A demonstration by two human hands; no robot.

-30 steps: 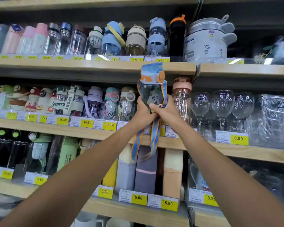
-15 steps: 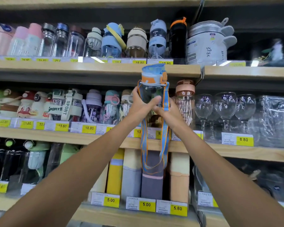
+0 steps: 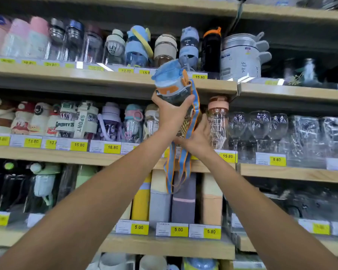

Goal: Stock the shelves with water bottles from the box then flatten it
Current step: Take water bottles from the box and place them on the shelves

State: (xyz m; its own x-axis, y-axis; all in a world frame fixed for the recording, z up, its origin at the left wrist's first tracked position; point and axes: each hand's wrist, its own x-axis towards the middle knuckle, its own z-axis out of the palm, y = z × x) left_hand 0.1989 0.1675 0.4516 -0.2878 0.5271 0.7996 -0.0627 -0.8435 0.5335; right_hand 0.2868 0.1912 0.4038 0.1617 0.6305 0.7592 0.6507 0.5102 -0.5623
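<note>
A clear water bottle [image 3: 172, 82] with a blue lid, orange trim and a blue-orange strap [image 3: 180, 164] is tilted left in front of the middle shelf [image 3: 86, 155]. My left hand [image 3: 172, 115] grips its body from below the lid. My right hand [image 3: 197, 137] cups the bottle's lower end, fingers spread against it beside the hanging strap. The bottle's base is hidden behind my hands. The box is out of view.
Rows of bottles fill the top shelf [image 3: 105, 76] and the middle shelf's left part. A pink-lidded bottle [image 3: 218, 121] and wine glasses [image 3: 259, 127] stand just right of my hands. Tall flasks [image 3: 183, 197] stand below, and a steel pot set [image 3: 242, 55] sits upper right.
The bottle has tipped to the left and risen slightly. My left hand slid higher up its body, and my right hand dropped to its lower end. The strap swung along.
</note>
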